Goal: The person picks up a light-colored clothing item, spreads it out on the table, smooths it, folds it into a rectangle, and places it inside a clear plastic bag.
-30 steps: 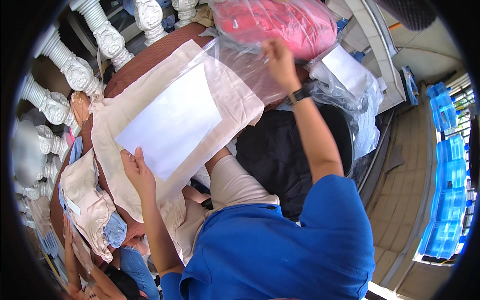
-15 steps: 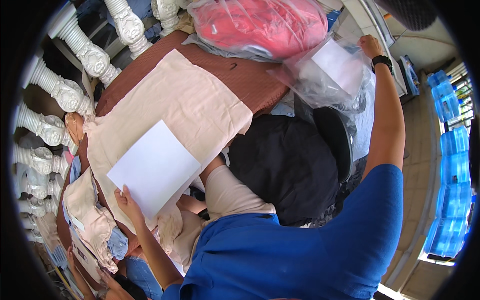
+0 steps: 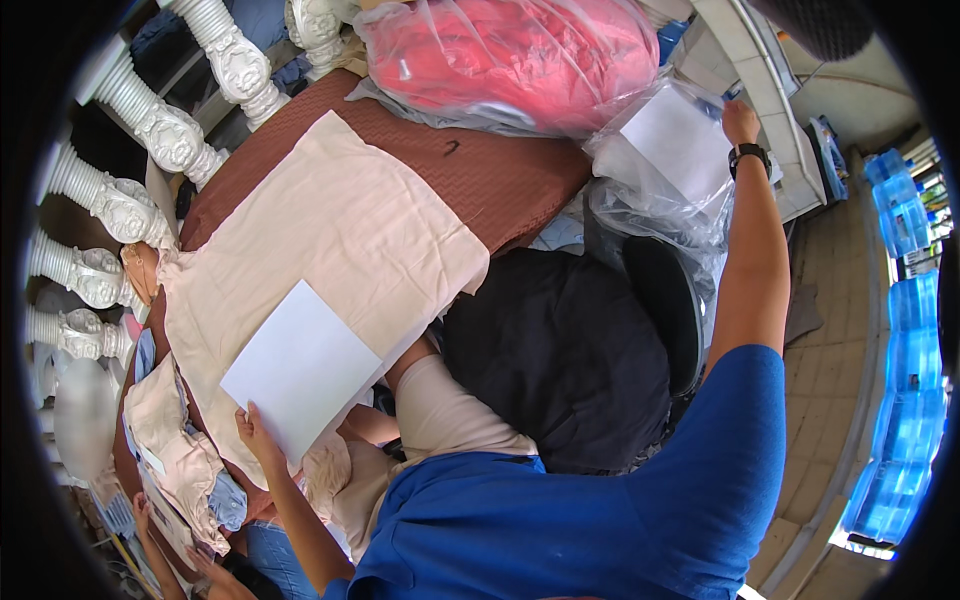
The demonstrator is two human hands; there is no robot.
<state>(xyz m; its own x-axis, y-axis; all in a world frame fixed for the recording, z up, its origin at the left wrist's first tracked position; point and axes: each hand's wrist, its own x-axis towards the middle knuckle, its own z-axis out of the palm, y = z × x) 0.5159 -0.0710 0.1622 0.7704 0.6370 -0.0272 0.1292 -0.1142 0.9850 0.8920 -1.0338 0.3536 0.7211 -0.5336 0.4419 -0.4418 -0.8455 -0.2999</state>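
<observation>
A flat beige cloth garment (image 3: 340, 220) is spread over the brown-covered table (image 3: 530, 190). On its near part lies a white rectangular sheet (image 3: 300, 365), its near corner pinched in my left hand (image 3: 260, 435). My right arm, with a black wristwatch (image 3: 750, 155), stretches out to the far right. There my right hand (image 3: 740, 122) is closed at the edge of a clear plastic bag (image 3: 650, 215). Another white sheet (image 3: 675, 140) shows at this bag, beside my right hand; whether it is inside cannot be made out.
A large clear bag of red-pink cloth (image 3: 510, 60) sits at the table's far end. A black cloth bundle (image 3: 560, 350) lies beside my leg. At lower left, a co-worker's hands (image 3: 145, 515) are near folded beige garments (image 3: 175, 440). White balusters (image 3: 170, 135) line the left; blue water jugs (image 3: 905, 400) stand right.
The view has shifted slightly. My right hand has come a little nearer with the edge of the clear bag, and the white sheet there shows more fully. My left hand keeps its sheet.
</observation>
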